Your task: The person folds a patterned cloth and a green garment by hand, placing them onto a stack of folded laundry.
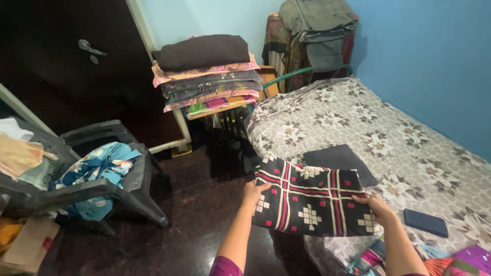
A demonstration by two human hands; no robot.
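Bed (409, 133): floral sheet, against blue wall.
Cloth (309, 199): folded, at bed's near edge.
Left hand (253, 194): clamped on cloth.
Right hand (376, 207): clamped on cloth.
Chair (102, 189): left of bed, dark floor between.

A tall pile of folded clothes (207, 76) sits on a little stand by the dark door (61, 61). A grey plastic chair (110, 176) holds blue cloth (99, 168). A dark blue wallet (425, 223) lies on the flowery bed (409, 133).

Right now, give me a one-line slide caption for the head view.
Both hands, left hand and right hand, hold a folded patterned cloth over the bed.
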